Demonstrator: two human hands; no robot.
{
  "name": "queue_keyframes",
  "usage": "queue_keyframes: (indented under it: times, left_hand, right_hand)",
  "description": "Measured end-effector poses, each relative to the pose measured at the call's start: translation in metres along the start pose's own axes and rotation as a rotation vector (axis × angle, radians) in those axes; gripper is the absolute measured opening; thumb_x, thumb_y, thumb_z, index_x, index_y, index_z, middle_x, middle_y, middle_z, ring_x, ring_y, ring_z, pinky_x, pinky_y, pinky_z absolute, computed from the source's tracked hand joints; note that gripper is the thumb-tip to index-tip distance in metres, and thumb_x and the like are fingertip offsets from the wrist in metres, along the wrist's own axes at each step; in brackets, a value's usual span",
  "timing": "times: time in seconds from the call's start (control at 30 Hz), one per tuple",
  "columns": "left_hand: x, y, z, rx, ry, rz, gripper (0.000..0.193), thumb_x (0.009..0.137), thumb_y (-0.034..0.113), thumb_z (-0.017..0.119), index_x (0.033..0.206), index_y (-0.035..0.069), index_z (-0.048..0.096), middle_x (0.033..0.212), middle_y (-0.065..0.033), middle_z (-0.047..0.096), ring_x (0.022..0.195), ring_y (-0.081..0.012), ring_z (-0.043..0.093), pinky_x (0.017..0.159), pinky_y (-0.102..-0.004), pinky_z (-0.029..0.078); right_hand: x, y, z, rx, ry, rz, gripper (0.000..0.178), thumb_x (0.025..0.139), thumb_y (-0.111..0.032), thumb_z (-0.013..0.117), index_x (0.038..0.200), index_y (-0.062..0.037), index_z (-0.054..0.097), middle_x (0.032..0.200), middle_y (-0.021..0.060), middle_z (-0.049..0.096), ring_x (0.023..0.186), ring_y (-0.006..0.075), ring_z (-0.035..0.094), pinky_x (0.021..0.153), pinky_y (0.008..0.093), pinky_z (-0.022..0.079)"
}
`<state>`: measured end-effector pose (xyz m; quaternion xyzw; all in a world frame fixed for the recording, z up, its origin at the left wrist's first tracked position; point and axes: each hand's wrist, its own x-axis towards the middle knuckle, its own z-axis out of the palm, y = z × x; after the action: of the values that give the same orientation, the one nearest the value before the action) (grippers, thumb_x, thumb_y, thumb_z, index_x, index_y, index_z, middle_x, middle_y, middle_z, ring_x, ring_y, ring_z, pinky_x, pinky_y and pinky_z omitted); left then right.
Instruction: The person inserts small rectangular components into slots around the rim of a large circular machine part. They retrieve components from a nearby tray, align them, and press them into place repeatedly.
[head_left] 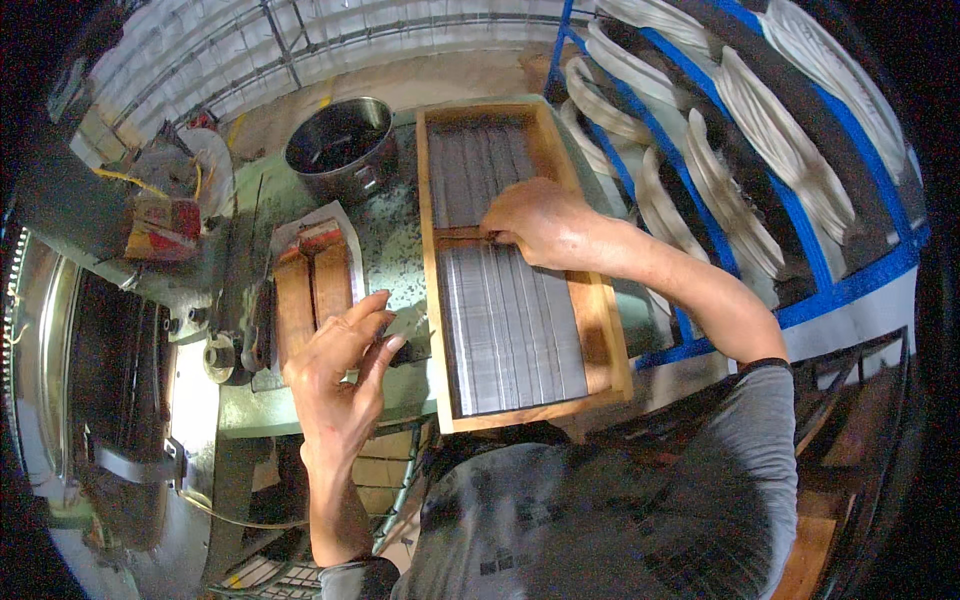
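Note:
A shallow wooden tray [432, 330] lies lengthwise before me, packed with long rows of thin grey pieces [510, 330]. My right hand [540, 222] reaches over its right side, fingers curled down and pressed together on the rows. They touch the end of a narrow brown wooden strip [460, 236] crossing the tray; what lies inside the fingers is hidden. Left of the tray, my left hand [340, 370] hovers palm inward, thumb and fingers apart, with nothing clearly visible between them. Beyond it, two brown wooden blocks [295, 300] lie side by side on pale paper.
A round metal pot [340, 150] stands at the table's far edge, with dark bits scattered on the green tabletop [395, 255] near it. To the right, a blue rack [790, 215] holds pale twisted bundles. Machinery with a handle [130, 460] borders the left.

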<state>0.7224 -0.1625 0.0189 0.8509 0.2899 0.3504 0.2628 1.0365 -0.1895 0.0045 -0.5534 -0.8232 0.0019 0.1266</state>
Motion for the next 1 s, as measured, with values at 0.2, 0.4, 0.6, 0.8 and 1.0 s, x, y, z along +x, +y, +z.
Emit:
queue_keyframes:
  times: [0.2,0.4,0.6,0.8,1.0]
  left_hand:
    - [0.005,0.001,0.01,0.025,0.022,0.013,0.026,0.079,-0.002,0.076,0.105,-0.002,0.074,0.114,-0.0136,0.074,0.098,-0.023,0.073,0.084,-0.0311,0.056]
    - [0.003,0.0,0.01,0.036,0.067,0.005,0.024,0.077,-0.004,0.076,0.101,-0.002,0.073,0.11,-0.0156,0.074,0.089,-0.0234,0.072,0.075,-0.0313,0.056]
    - [-0.003,-0.001,0.007,0.012,0.067,-0.036,0.025,0.079,-0.004,0.077,0.103,-0.002,0.074,0.112,-0.0141,0.074,0.095,-0.021,0.072,0.078,-0.0309,0.057]
    - [-0.008,-0.001,0.005,-0.02,0.049,-0.085,0.025,0.08,-0.003,0.077,0.106,-0.001,0.075,0.114,-0.0136,0.074,0.101,-0.0198,0.072,0.084,-0.0305,0.057]
    - [-0.012,-0.002,0.003,-0.018,0.06,-0.055,0.024,0.08,-0.003,0.076,0.104,-0.002,0.075,0.114,-0.0146,0.074,0.102,-0.0208,0.072,0.086,-0.0306,0.057]
  right_hand:
    - [0.006,-0.001,-0.005,-0.011,-0.005,-0.087,0.015,0.076,-0.009,0.061,0.087,0.0004,0.067,0.085,0.0241,0.066,0.085,0.0445,0.065,0.075,0.0535,0.052]
    - [0.007,-0.021,-0.008,-0.203,-0.186,-0.152,0.013,0.078,-0.003,0.061,0.088,0.0036,0.064,0.091,0.022,0.066,0.095,0.0416,0.064,0.083,0.0492,0.052]
    - [0.018,0.003,-0.013,0.126,-0.132,-0.073,0.023,0.077,-0.004,0.064,0.099,0.0,0.069,0.092,0.0237,0.069,0.093,0.0435,0.066,0.081,0.0514,0.053]
    - [0.02,0.01,-0.015,0.283,-0.16,-0.084,0.016,0.086,-0.002,0.063,0.1,0.0013,0.071,0.095,0.0194,0.071,0.094,0.0374,0.068,0.081,0.0442,0.052]
    - [0.018,0.003,-0.015,0.167,-0.131,-0.119,0.016,0.084,-0.005,0.066,0.097,0.0012,0.071,0.094,0.0181,0.072,0.093,0.0356,0.069,0.08,0.0439,0.052]
